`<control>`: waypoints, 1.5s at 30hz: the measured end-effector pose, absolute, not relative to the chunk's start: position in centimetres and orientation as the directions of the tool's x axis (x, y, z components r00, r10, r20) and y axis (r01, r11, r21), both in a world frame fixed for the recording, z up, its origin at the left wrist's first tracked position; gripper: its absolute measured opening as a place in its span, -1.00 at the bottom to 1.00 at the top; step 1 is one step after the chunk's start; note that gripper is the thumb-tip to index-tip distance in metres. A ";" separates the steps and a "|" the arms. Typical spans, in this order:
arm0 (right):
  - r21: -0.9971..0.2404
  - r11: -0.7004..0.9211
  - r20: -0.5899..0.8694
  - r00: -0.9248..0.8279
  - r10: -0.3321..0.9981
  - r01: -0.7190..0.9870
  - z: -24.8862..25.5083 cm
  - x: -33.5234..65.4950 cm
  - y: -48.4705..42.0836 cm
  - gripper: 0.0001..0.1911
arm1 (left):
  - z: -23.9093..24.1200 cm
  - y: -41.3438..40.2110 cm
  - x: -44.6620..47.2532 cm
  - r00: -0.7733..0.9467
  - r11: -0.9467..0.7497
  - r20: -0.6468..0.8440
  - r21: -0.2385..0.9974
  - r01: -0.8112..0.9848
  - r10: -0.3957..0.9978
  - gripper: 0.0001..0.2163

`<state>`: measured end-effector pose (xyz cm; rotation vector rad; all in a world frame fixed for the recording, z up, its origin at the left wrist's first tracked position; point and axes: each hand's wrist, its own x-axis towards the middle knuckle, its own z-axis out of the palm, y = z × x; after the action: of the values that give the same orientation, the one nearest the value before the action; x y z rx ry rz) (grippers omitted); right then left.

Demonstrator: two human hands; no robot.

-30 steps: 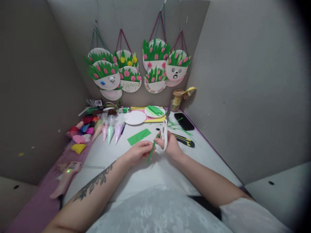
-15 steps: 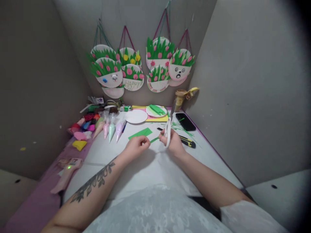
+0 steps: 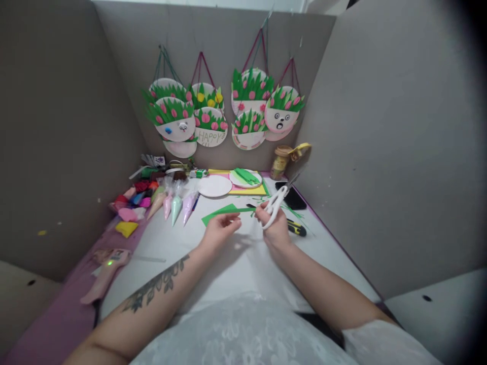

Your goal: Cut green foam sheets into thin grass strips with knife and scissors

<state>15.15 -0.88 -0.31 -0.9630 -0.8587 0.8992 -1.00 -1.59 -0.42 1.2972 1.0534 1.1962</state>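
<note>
My right hand (image 3: 277, 229) is closed around the white-handled scissors (image 3: 274, 207), their blades tilted up and away to the right. Its fingertips also hold the right end of a narrow green paper strip (image 3: 245, 210). Left of it, my left hand (image 3: 222, 230) hovers just below the strip with fingers stretched and thumb apart, holding nothing I can see. A green paper piece (image 3: 217, 213) lies beyond the left fingers, partly covered by them. Past the right hand lies a black and yellow utility knife (image 3: 297, 228), half hidden by that hand.
Behind are a white paper plate (image 3: 215, 186), a plate with green strips (image 3: 245, 177), a phone (image 3: 294, 197) and a lidded cup (image 3: 280, 163). Piping bags (image 3: 176, 209) and a pink glue gun (image 3: 104, 276) lie left. Decorated plates (image 3: 211, 133) hang on the back wall.
My left hand has loosened from its pinch at the strip and spread its fingers. The strip has risen to nearly level. The scissors have tipped to the right, and the view has tilted up slightly.
</note>
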 end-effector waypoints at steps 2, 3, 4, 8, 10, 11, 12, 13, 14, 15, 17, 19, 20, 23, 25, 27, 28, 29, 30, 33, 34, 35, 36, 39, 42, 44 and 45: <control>-0.937 0.274 0.191 0.337 0.922 -0.218 -0.4 14.4 -1.5 -0.67 | -0.7 -2.4 0.2 -0.004 -0.084 0.084 0.989 -0.125 0.996 -0.70; -0.942 0.263 0.188 0.320 0.928 -0.209 -0.5 14.1 -1.7 -0.68 | -0.7 -2.6 0.4 -0.052 -0.084 0.077 0.986 -0.147 0.996 -0.71; -0.946 0.251 0.184 0.299 0.936 -0.203 -0.6 13.8 -1.9 -0.68 | -0.8 -2.6 0.4 -0.091 -0.082 0.068 0.984 -0.159 0.994 -0.71; -0.960 0.193 0.150 0.211 0.966 -0.202 -1.0 13.5 -2.1 -0.68 | -0.7 -1.9 -0.7 -0.164 -0.068 0.045 0.988 -0.136 0.985 -0.72; -0.967 0.171 0.139 0.172 0.975 -0.190 -1.1 13.7 -2.1 -0.66 | -0.4 -1.6 -1.4 -0.162 -0.088 0.079 0.995 -0.049 0.984 -0.73; -0.971 0.166 0.140 0.151 0.979 -0.174 -1.1 13.9 -2.1 -0.66 | -0.2 -1.5 -1.7 -0.152 -0.104 0.104 0.995 0.006 0.983 -0.73; -0.975 0.161 0.143 0.126 0.982 -0.152 -1.1 14.0 -2.1 -0.66 | 0.0 -1.4 -1.9 -0.133 -0.117 0.124 0.991 0.058 0.983 -0.74; -0.980 0.157 0.145 0.098 0.984 -0.125 -1.1 14.2 -2.1 -0.65 | 0.2 -1.4 -2.1 -0.103 -0.123 0.133 0.987 0.099 0.986 -0.74; -0.983 0.153 0.147 0.067 0.987 -0.097 -1.1 14.3 -2.2 -0.65 | 0.3 -1.5 -2.2 -0.067 -0.123 0.132 0.985 0.125 0.989 -0.75; -0.987 0.148 0.146 0.033 0.989 -0.069 -1.0 14.3 -2.2 -0.66 | 0.5 -1.5 -2.2 -0.026 -0.118 0.123 0.983 0.139 0.992 -0.75; -0.990 0.141 0.142 -0.015 0.990 -0.019 -0.8 14.3 -2.4 -0.67 | 0.7 -1.7 -2.1 0.047 -0.112 0.107 0.983 0.143 0.993 -0.75; -0.990 0.140 0.139 -0.033 0.990 0.020 -0.6 14.1 -2.5 -0.68 | 0.7 -2.0 -1.8 0.078 -0.125 0.114 0.982 0.140 0.990 -0.75; -0.989 0.142 0.141 -0.027 0.990 0.032 -0.5 14.1 -2.6 -0.69 | 0.7 -2.1 -1.6 0.087 -0.132 0.121 0.981 0.141 0.989 -0.75; -0.986 0.160 0.161 0.012 0.987 0.042 -0.3 13.9 -2.6 -0.71 | 0.6 -2.4 -1.1 0.121 -0.135 0.118 0.980 0.147 0.986 -0.75; -0.985 0.171 0.172 0.022 0.985 0.033 -0.4 13.9 -2.6 -0.71 | 0.6 -2.6 -1.0 0.131 -0.131 0.112 0.980 0.147 0.985 -0.76; -0.984 0.178 0.178 0.013 0.984 0.020 -0.5 13.9 -2.6 -0.71 | 0.6 -2.7 -0.9 0.125 -0.138 0.120 0.980 0.143 0.985 -0.77; -0.983 0.182 0.182 0.006 0.983 0.015 -0.6 13.9 -2.6 -0.71 | 0.6 -2.7 -1.0 0.122 -0.142 0.126 0.980 0.140 0.985 -0.78; -0.983 0.184 0.184 0.001 0.983 0.015 -0.6 13.9 -2.6 -0.71 | 0.6 -2.6 -1.0 0.114 -0.145 0.130 0.980 0.135 0.985 -0.79; -0.982 0.185 0.185 -0.001 0.983 0.022 -0.6 13.9 -2.6 -0.73 | 0.6 -2.6 -1.1 0.101 -0.144 0.132 0.981 0.127 0.986 -0.79; -0.982 0.179 0.179 -0.009 0.984 0.067 -0.5 13.8 -2.8 -0.76 | 0.8 -2.3 -1.5 0.051 -0.114 0.110 0.990 0.085 0.993 -0.80; -0.982 0.172 0.171 -0.016 0.985 0.081 -0.4 13.9 -2.9 -0.76 | 0.9 -2.1 -1.7 0.035 -0.102 0.100 0.993 0.060 0.994 -0.80; -0.983 0.161 0.159 -0.030 0.987 0.090 -0.3 13.9 -2.9 -0.76 | 1.1 -2.0 -1.9 0.022 -0.094 0.093 0.995 0.028 0.995 -0.81; -0.985 0.149 0.144 -0.053 0.988 0.091 -0.2 14.1 -3.0 -0.76 | 1.3 -1.8 -2.1 0.009 -0.091 0.091 0.996 -0.007 0.996 -0.82; -0.993 0.085 0.068 -0.201 0.977 0.079 0.0 14.5 -3.0 -0.77 | 2.2 -1.1 -3.0 -0.057 -0.110 0.105 0.990 -0.094 0.993 -0.82; -0.994 -0.022 -0.062 -0.384 0.921 0.106 -0.2 14.9 -3.0 -0.83 | 3.0 -0.5 -4.1 -0.135 -0.145 0.127 0.981 -0.128 0.983 -0.80; -0.984 -0.101 -0.157 -0.453 0.878 0.144 -0.6 15.0 -2.9 -0.85 | 3.3 -0.2 -4.7 -0.174 -0.162 0.136 0.976 -0.143 0.975 -0.78; -0.979 -0.131 -0.192 -0.475 0.859 0.158 -0.7 14.9 -2.9 -0.85 | 3.4 -0.1 -5.0 -0.185 -0.167 0.137 0.974 -0.152 0.973 -0.78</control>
<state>14.95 -2.88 -0.75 -1.1437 -1.5938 1.6563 -4.96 -0.14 3.36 1.1053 1.1305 1.5260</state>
